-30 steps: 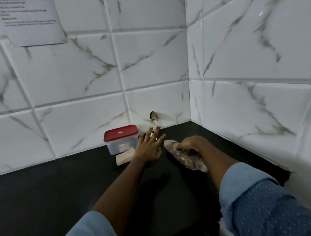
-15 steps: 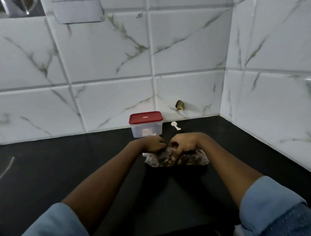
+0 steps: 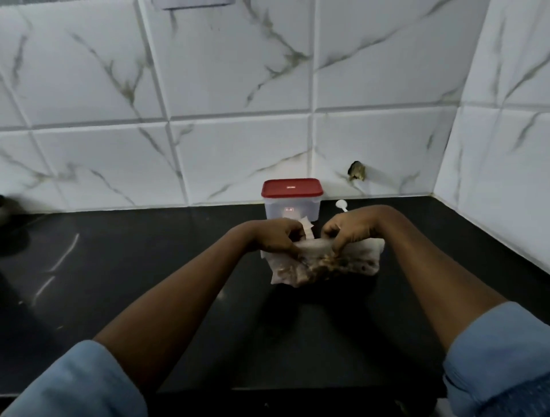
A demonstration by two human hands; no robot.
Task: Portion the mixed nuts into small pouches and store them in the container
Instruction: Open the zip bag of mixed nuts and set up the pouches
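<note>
Around the nut bag (image 3: pixel 354 262), countertop (image 3: pixel 134 268) is left open at 9 o'clock; 12 o'clock is blocked by the red-lidded container (image 3: pixel 292 202).

Nothing can be read. The tub (image 3: pixel 303 209) near the back edge of the bench (image 3: pixel 148 268) bears a small red label (image 3: pixel 288 209) on its front and a tiny mark (image 3: pixel 290 187) on its lid (image 3: pixel 276 190), both too blurred. The sheet (image 3: pixel 193 3) on the wall (image 3: pixel 238 74) shows no legible writing.

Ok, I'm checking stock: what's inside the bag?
Brown mixed nuts show through the clear bag. The left hand and right hand grip its top, hiding the opening.
</note>
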